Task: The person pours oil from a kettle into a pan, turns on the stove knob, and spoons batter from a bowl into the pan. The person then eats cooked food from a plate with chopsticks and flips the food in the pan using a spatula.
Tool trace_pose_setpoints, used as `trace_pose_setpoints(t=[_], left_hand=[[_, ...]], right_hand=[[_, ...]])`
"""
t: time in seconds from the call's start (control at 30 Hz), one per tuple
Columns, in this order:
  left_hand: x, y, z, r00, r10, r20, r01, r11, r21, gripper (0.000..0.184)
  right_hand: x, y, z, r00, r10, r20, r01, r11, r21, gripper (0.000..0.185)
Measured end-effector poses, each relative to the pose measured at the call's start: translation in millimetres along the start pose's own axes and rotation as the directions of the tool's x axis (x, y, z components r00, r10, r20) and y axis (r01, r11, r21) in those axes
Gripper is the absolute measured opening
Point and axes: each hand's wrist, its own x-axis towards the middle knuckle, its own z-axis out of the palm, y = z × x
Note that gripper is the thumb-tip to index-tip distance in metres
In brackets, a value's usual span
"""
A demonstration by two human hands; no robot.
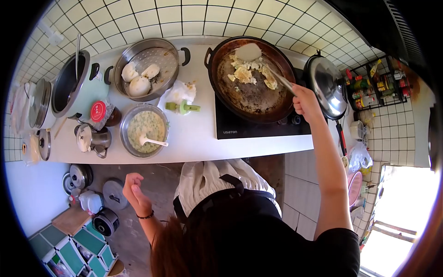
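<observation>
My right hand point(304, 102) is closed round the handle of a spatula point(248, 52), whose blade lies over pieces of cooked egg point(244, 75) in a large dark pan point(258, 99). The pan sits on a black induction cooker point(230, 125). Away from the counter, at the lower left, my left hand point(137, 190) hangs in the air, its fingers partly curled and apart, with nothing in it. A steel bowl point(125, 138) of pale batter with green bits point(147, 124) stands near the counter's front edge, a white spoon point(154, 141) in it.
Left of the pan stand a steamer pot point(164, 83) with white buns point(139, 86), a green-handled brush point(183, 107), a moka pot point(94, 139) and a deep pot point(66, 87). To its right are a lidded pan point(325, 85) and a rack of bottles point(380, 85).
</observation>
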Motion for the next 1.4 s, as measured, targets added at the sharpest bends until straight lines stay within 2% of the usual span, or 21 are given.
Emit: trace_pose_setpoints(t=[0.1,0.2,0.4,0.53,0.7,0.93,0.97,1.07,1.1,1.13,1.2,1.23,1.33,1.37,1.4], left_hand=[[2.0,-7.0,-0.6,1.000,0.003,0.003,-0.003,1.000,-0.009,0.050],[6.4,-12.3,1.1,1.000,0.004,0.020,-0.003,1.000,-0.029,0.050],[15.5,-15.7,8.2,0.997,0.015,0.071,-0.009,0.996,-0.092,0.049],[23.9,-12.1,15.0,0.992,0.049,0.115,-0.033,0.990,-0.136,0.048],[28.0,-12.4,22.7,0.981,0.097,0.171,-0.064,0.980,-0.191,0.048],[33.3,6.1,33.6,0.938,0.204,0.281,-0.127,0.955,-0.270,0.055],[34.7,8.4,35.0,0.931,0.217,0.293,-0.135,0.951,-0.277,0.057],[39.1,26.2,41.2,0.901,0.272,0.339,-0.133,0.915,-0.380,0.054],[42.3,37.8,41.1,0.874,0.291,0.388,-0.124,0.907,-0.402,0.045],[45.8,48.2,42.2,0.834,0.377,0.404,-0.161,0.865,-0.475,0.029],[55.4,76.4,39.8,0.700,0.464,0.542,-0.087,0.809,-0.581,0.015],[59.2,90.6,40.5,0.638,0.532,0.557,-0.071,0.760,-0.646,0.010],[63.9,129.0,37.3,0.400,0.681,0.614,0.096,0.635,-0.767,0.003],[65.1,145.4,35.4,0.326,0.744,0.583,0.152,0.567,-0.809,0.003],[64.9,161.5,34.4,0.256,0.800,0.543,0.212,0.501,-0.839,0.003]], right_hand=[[-33.1,-2.5,-14.8,0.999,0.041,-0.004,-0.039,0.969,0.244,0.024],[-58.2,23.0,-29.5,0.973,0.208,-0.100,-0.137,0.868,0.477,0.028],[-86.2,84.5,-35.3,0.948,0.250,-0.197,-0.142,0.886,0.442,0.027],[-90.7,89.1,-30.5,0.933,0.293,-0.207,-0.179,0.881,0.439,0.028],[-84.3,97.0,-30.1,0.944,0.290,-0.156,-0.215,0.902,0.375,0.041],[-84.0,100.8,-18.3,0.940,0.263,-0.215,-0.197,0.938,0.286,0.041],[-82.2,103.9,-19.2,0.939,0.258,-0.227,-0.189,0.939,0.287,0.029],[-81.2,106.8,-20.9,0.952,0.248,-0.178,-0.168,0.912,0.373,0.015],[-85.6,100.9,-20.3,0.950,0.254,-0.182,-0.150,0.882,0.447,0.019],[-89.6,99.6,-22.2,0.949,0.257,-0.180,-0.130,0.843,0.522,0.019],[-93.7,98.6,-29.9,0.951,0.260,-0.165,-0.092,0.750,0.655,0.019],[-100.6,98.1,-26.4,0.956,0.255,-0.143,-0.087,0.715,0.694,0.019],[-117.8,108.2,-8.9,0.981,0.196,-0.001,-0.107,0.541,0.834,0.029],[-120.4,114.4,-4.9,0.986,0.162,0.034,-0.110,0.485,0.867,0.037],[-125.1,117.0,0.2,0.988,0.146,0.059,-0.115,0.418,0.901,0.036]])
